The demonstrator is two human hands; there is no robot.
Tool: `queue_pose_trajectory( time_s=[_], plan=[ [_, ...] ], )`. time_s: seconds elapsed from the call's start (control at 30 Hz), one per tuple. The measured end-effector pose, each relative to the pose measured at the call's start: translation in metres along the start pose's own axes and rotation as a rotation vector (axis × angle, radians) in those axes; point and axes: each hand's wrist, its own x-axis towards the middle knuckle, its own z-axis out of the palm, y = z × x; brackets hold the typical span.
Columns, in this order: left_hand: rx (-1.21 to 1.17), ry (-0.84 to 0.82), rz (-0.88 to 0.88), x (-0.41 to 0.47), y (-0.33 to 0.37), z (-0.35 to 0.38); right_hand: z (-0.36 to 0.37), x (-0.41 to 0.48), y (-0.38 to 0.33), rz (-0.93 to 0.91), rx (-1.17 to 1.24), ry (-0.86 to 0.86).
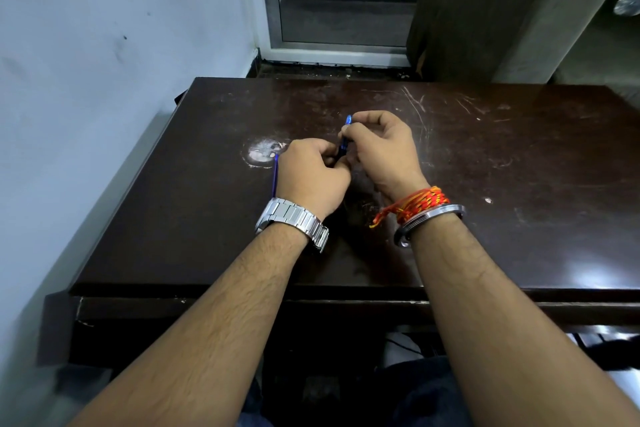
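Working with 2 hands close together, above the middle of a dark table (502,166). Pinching a blue pen (343,146) with the right hand (384,152), thumb and forefinger clamped near its upper end, tip poking out above. Curling the left hand (311,177) round the pen's lower end, fingers closed on it. Beside the left hand's outer edge, a thin blue refill (275,173), slanting toward the watch (291,217); cannot tell whether held or lying on the table.
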Motion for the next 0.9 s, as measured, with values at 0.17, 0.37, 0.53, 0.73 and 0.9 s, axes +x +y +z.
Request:
queue_pose_trajectory(
  time_s=[0.17, 0.37, 0.53, 0.73, 0.9],
  plan=[
    [0.034, 0.010, 0.021, 0.001, 0.000, 0.000, -0.003, -0.003, 0.001, -0.013, -0.087, -0.020],
    [0.037, -0.023, 0.014, 0.000, 0.000, 0.001, -0.004, -0.004, -0.010, -0.032, 0.045, 0.047],
    [0.040, -0.057, -0.005, -0.001, 0.001, 0.005, -0.016, 0.002, -0.017, 0.001, 0.233, 0.260],
    [0.032, 0.011, -0.043, 0.001, -0.003, 0.005, -0.029, 0.003, -0.010, 0.000, -0.101, 0.335],
    [0.039, 0.017, -0.050, 0.001, -0.004, 0.007, -0.026, -0.002, -0.005, -0.003, -0.682, 0.153]
  ],
)
